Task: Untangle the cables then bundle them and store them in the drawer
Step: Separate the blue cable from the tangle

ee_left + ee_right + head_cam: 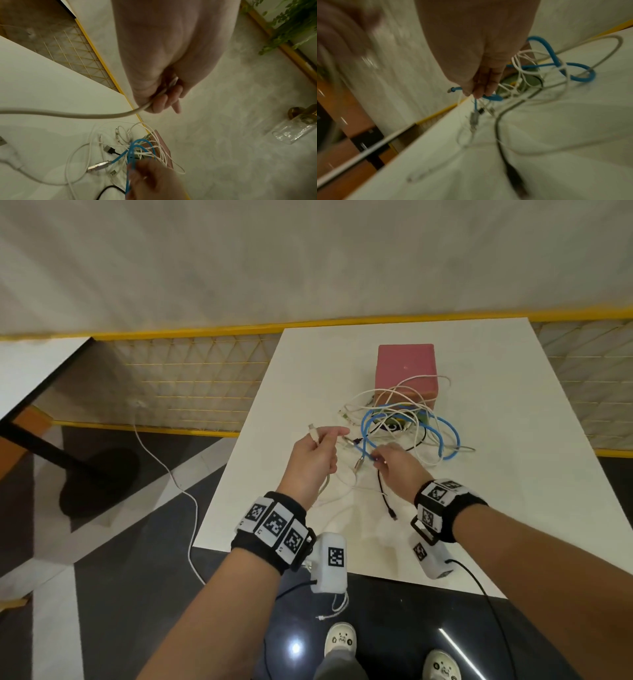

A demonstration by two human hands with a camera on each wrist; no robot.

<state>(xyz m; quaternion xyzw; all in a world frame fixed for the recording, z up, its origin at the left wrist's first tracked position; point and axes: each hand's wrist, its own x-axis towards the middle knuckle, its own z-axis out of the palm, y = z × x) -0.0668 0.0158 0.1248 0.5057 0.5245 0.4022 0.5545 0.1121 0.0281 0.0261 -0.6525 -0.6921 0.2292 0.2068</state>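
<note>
A tangle of white, blue and black cables [407, 422] lies on the white table [496, 474] in front of a pink box [406, 371]. My left hand [313, 455] is raised above the table's left part and grips a thick beige cable [72, 115] near its plug end [312, 430], fingers curled round it. My right hand [394, 462] is low over the near edge of the tangle and pinches the blue cable [491, 97] close to its end. A black cable [385, 491] trails toward me on the table.
A yellow mesh fence [191, 385] runs behind and left of the table. A white cord [171, 477] crosses the floor at left. My shoes [340, 638] stand at the table's near edge. A glass jar [295, 129] shows in the left wrist view.
</note>
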